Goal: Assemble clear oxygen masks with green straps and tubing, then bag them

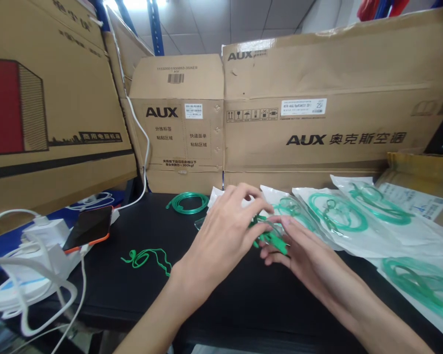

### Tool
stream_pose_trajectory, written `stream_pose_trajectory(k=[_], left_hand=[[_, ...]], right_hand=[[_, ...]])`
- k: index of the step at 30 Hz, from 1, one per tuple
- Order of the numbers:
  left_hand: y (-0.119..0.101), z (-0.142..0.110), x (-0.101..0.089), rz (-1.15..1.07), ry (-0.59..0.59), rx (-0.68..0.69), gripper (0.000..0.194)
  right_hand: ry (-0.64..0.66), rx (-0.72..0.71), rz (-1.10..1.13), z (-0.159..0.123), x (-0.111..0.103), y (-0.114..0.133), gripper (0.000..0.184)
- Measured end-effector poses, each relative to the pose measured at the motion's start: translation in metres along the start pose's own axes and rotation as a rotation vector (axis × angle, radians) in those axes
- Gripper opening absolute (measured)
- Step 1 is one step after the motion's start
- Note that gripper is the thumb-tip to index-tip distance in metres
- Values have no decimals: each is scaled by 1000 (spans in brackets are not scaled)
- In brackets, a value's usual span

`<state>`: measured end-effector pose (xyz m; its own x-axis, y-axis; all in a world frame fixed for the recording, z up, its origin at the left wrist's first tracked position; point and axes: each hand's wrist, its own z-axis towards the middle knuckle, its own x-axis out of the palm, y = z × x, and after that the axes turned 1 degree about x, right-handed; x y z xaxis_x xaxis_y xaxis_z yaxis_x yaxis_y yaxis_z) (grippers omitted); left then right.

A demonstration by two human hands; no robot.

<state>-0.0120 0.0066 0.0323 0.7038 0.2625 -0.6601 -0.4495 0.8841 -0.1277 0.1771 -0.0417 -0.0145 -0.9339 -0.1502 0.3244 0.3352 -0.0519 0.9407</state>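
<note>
In the middle of the head view, my left hand (225,221) curls over a small bundle of green oxygen mask parts (275,240), with its thumb and fingers pinching it from above. My right hand (302,250) cups the bundle from the right, its fingers bent beneath and its thumb on top. A bright green tab sticks out between the two hands. A clear curved edge shows just left of my left hand, mostly hidden behind it. To the left, a loose green elastic cord (147,256) lies on the black table (110,295). Behind sits a coil of green tubing (188,203).
White-backed clear packets (337,216) with green tubing inside spread across the right side. A phone (90,227), white chargers (46,233) and tangled white cables crowd the left. Large cardboard boxes (317,123) wall off the back and left.
</note>
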Motion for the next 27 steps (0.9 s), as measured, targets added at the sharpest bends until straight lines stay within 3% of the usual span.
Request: stream_pose_trajectory(k=[3, 6, 10, 14, 17, 21, 27], left_hand=[[-1, -6, 6, -114, -111, -261, 44], [1, -11, 10, -237, -93, -420, 34], [4, -13, 11, -283, -158, -468, 25], [6, -13, 12, -288, -101, -384, 14], [4, -13, 14, -291, -13, -269, 16], [-4, -13, 14, -316, 89, -221, 21], [-3, -12, 5, -380, 63, -230, 14]], right_hand=[[-68, -45, 42, 5, 4, -3, 32], [-119, -78, 31, 7, 4, -4, 34], [-121, -99, -48, 3, 6, 2, 41], [-155, -77, -48, 1, 11, 5, 41], [-159, -61, -25, 4, 11, 4, 38], [-106, -65, -36, 4, 7, 5, 35], [-127, -131, -207, 1, -11, 16, 44]])
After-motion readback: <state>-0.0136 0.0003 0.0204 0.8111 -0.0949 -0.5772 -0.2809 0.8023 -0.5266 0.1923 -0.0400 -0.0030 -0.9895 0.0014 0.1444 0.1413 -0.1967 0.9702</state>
